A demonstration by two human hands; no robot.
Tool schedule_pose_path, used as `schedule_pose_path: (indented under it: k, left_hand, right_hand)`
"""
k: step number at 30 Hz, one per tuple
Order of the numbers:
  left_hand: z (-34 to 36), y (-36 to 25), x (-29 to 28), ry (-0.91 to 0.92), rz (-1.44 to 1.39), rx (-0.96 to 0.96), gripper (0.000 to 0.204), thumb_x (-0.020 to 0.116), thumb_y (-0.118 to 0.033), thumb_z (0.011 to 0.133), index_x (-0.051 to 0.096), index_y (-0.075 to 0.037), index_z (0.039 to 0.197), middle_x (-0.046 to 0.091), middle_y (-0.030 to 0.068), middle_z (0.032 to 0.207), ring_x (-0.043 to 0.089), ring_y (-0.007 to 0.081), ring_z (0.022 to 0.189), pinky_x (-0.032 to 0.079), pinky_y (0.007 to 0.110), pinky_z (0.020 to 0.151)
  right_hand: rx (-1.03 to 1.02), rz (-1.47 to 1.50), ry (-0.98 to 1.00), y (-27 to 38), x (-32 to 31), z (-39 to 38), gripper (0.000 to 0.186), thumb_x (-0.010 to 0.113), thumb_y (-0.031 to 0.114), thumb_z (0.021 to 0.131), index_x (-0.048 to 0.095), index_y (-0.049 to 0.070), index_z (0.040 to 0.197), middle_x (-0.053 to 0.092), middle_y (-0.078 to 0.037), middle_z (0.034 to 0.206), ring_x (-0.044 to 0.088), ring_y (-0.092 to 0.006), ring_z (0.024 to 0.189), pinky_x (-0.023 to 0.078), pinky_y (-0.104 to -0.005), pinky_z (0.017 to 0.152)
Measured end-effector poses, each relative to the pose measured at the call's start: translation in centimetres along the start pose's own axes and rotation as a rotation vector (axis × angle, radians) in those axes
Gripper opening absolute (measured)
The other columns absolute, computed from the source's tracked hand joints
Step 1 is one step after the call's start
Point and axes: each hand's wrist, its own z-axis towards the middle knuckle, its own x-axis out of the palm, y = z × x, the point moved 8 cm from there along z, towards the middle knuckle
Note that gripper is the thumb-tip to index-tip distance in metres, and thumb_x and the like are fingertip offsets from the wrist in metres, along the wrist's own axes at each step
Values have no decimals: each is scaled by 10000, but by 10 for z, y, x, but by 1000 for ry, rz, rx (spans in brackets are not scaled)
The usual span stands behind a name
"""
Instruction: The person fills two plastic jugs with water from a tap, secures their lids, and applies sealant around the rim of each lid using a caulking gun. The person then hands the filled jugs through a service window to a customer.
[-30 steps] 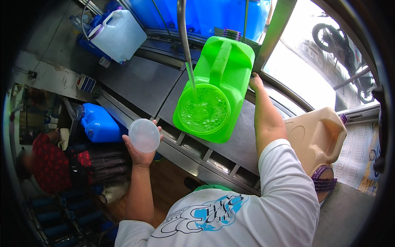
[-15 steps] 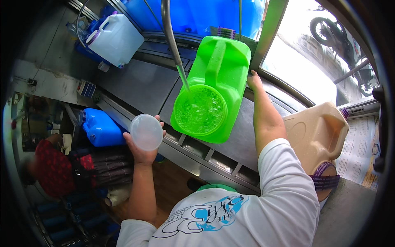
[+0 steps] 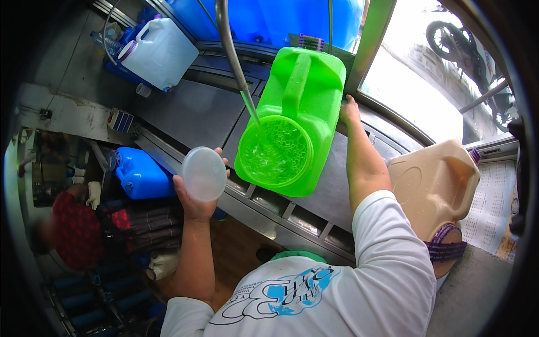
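A bright green water jug (image 3: 314, 95) stands on the metal counter, its wide round mouth facing up. A bent metal pipe (image 3: 234, 62) reaches into that mouth, and the water (image 3: 275, 150) inside is bubbling close to the rim. My left hand (image 3: 197, 208) grips a round translucent white lid (image 3: 204, 174), left of the jug and apart from it. On the far right side of the jug rests my right hand (image 3: 349, 109); the jug's edge partly hides its fingers, so their grip is unclear.
A beige jug (image 3: 429, 174) with a purple-banded cap stands at my right. A pale white-blue jug (image 3: 163, 53) sits at the back left, and a blue jug (image 3: 143, 174) at the left. Large blue containers (image 3: 269, 22) line the back. A person in red (image 3: 76, 230) is at the lower left.
The lid in my left hand has tilted and shifted slightly. Foam bubbles cover more of the water in the green jug. My right hand stays at the jug's side.
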Motion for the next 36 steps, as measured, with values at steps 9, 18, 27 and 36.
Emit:
schedule_pose_path:
  k: [9, 18, 27, 36]
  left_hand:
    - [10, -13, 26, 73, 217, 21, 988, 614, -666, 824, 289, -49, 1525, 334, 225, 1549, 421, 344, 1382, 359, 447, 1140]
    - [21, -20, 44, 95, 241, 32, 1024, 620, -679, 817, 259, -40, 1531, 346, 228, 1541, 407, 352, 1395, 337, 453, 1155]
    - [29, -21, 40, 98, 289, 42, 1064, 575, -761, 807, 287, -27, 1522, 338, 249, 1542, 435, 355, 1373, 365, 438, 1137]
    - [40, -33, 70, 221, 615, 138, 1121, 706, -715, 739, 290, -30, 1522, 370, 235, 1525, 440, 312, 1369, 356, 417, 1131]
  right_hand:
    - [24, 64, -66, 3, 6, 0, 635, 594, 256, 880, 406, 86, 1462, 518, -188, 1415, 499, -340, 1309, 418, -423, 1084]
    - [-15, 76, -105, -2, 2, -7, 600, 608, 224, 884, 435, 99, 1445, 510, -172, 1426, 476, -323, 1331, 396, -415, 1102]
    - [-44, 70, -180, -9, 5, -9, 569, 614, 232, 893, 460, 155, 1435, 486, -141, 1455, 473, -307, 1335, 395, -411, 1102]
    - [112, -49, 29, -42, 33, 9, 665, 619, 293, 857, 426, 129, 1472, 474, -215, 1448, 502, -341, 1311, 418, -428, 1085]
